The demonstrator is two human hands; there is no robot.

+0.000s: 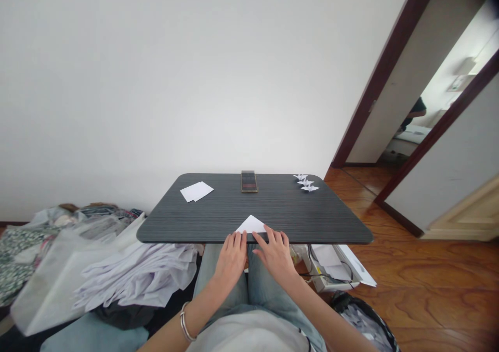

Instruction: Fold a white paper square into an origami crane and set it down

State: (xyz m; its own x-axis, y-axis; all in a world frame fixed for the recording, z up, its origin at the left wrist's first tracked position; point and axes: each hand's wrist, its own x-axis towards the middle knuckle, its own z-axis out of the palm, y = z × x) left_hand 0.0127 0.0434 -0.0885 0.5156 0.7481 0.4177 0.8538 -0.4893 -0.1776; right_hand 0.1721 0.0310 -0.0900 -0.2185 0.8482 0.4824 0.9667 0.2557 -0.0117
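Note:
A white paper folded into a triangle (252, 223) lies at the near edge of a dark grey table (187, 219). My left hand (231, 259) rests at the table's edge with fingers stretched flat, fingertips touching the triangle's left corner. My right hand (276, 251) lies beside it, fingers spread flat, pressing the paper's lower right edge. A silver bangle sits on my left wrist. Neither hand grips anything.
A small stack of white paper sheets (197, 191) lies at the far left of the table, a phone (249, 181) at the far middle, three folded paper figures (306, 182) at the far right. Clothes and bags (78, 258) pile on the left; an open doorway (429, 118) stands right.

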